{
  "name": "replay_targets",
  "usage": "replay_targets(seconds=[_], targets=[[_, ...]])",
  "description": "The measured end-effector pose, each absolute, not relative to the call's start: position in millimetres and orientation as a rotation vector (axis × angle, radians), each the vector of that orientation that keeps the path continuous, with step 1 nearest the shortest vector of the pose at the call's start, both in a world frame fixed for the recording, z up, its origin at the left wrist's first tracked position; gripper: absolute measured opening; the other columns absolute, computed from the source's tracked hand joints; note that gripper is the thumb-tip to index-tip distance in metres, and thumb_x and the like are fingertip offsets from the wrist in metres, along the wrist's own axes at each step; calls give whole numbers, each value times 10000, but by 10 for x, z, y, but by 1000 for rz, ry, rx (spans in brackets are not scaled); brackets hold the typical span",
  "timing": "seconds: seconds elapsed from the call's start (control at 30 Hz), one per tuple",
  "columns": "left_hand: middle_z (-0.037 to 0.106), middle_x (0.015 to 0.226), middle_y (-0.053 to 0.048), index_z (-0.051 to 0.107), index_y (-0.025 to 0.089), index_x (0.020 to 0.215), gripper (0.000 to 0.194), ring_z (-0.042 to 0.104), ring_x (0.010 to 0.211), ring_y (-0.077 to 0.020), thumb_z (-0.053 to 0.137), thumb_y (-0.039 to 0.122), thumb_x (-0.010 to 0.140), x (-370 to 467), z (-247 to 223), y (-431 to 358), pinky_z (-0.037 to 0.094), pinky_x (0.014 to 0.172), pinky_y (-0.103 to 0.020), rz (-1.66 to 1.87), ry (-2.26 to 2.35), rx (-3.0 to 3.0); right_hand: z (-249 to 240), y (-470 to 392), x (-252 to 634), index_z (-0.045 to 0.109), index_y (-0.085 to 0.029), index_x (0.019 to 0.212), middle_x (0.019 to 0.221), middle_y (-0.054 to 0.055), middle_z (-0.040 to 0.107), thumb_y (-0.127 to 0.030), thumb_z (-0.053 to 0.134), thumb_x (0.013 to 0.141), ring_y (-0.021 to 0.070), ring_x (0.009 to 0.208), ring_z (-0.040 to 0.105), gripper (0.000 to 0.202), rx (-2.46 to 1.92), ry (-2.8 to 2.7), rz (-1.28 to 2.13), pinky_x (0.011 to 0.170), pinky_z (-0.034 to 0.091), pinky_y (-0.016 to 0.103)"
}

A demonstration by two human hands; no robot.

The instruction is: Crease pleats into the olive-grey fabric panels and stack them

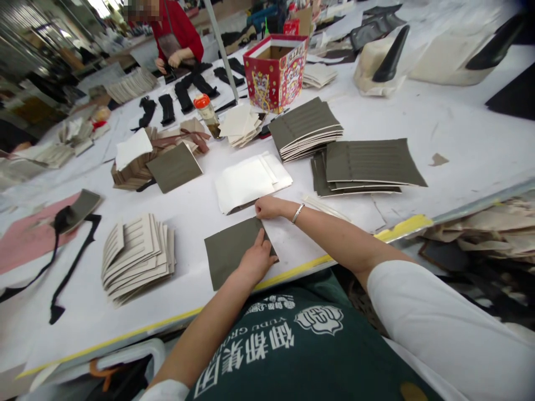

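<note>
Olive-grey panel (228,253) lies on the white surface (468,139). The left hand (256,258) rests on the panel's right part, fingers apart, index finger outstretched. By the panel's far right corner is the right hand (270,208), fingers curled; whether they grip anything, I cannot tell. Beyond the panel lies a white stack (246,184); left of the panel, a cream stack (140,259).

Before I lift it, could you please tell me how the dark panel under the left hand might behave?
The dark panel looks thin, so probably light. The similar stacked panels seem to bow slightly, suggesting it may flex rather than flop.
</note>
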State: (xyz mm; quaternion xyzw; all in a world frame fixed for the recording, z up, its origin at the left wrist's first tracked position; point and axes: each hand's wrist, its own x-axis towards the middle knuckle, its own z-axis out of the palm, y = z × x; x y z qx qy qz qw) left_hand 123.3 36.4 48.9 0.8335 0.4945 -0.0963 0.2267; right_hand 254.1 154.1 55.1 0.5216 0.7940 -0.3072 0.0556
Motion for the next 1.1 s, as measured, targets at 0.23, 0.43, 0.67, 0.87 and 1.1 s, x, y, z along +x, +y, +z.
replay_targets(seconds=[0.23,0.43,0.67,0.87,1.1], targets=[[511,1227,-120,484,170,1069,219,578,939,-176,476,215,855,720,336,-20,488,832,-350,608,1305,2282,459,815,2642,545,-126,1118,1006,111,615,-168,411,849,205,906,547,304,1925,2738,-436,756,406,289],[570,1136,-112,481,161,1184,330,507,1002,-233,408,139,862,206,70,-548,439,840,-389,598,1347,2725,139,-311,2615,593,-146,1073,1014,97,590,-108,409,848,210,926,483,293,1507,3111,-215,825,372,338],[596,1070,-102,529,147,1154,311,505,958,-235,428,172,860,333,-5,-548,431,791,-368,435,1337,2880,105,-422,2192,598,-127,1051,963,110,585,-148,412,866,212,906,456,262,1402,3133,-136,803,380,342],[598,1035,-119,540,113,1132,291,513,933,-214,442,199,872,-200,9,-597,439,841,-348,578,1398,2825,63,-422,2377,585,-138,1111,1018,104,593,-54,425,806,207,926,468,355,1494,3110,-146,843,381,338],[613,1005,-89,618,175,969,205,518,959,-226,468,272,869,-233,77,-478,406,866,-399,683,1602,2700,132,-153,2253,650,-160,977,914,84,629,-113,456,830,181,851,511,248,1675,3104,-332,792,403,318]])
